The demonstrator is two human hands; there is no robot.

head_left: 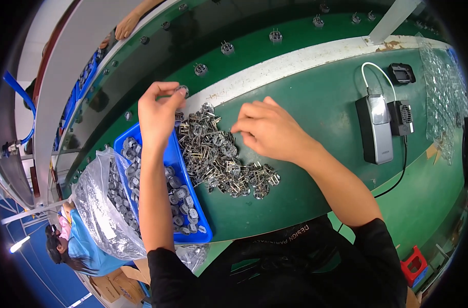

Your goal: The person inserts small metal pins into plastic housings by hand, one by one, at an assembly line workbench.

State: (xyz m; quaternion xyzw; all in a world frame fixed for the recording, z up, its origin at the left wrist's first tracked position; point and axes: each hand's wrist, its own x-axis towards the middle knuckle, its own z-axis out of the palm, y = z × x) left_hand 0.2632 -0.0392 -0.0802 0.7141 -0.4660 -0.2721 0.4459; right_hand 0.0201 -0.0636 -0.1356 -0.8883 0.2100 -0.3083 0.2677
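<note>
My left hand is raised above the far end of the blue bin, pinching a small round plug part between thumb and fingers. Small grey plastic caps lie loose in the blue bin, beneath my left forearm. To the right of the bin, a heap of small plug parts with metal pins covers part of the green tabletop. At the heap's right edge is my right hand, its fingers curled and thumb drawn in; whatever they may hold is hidden.
Beyond a white rail, a green conveyor belt carries spaced-out plug parts. A clear bag of caps leans left of the bin. On the right are a grey cabled device and bubble wrap. Another person's hand is across the belt.
</note>
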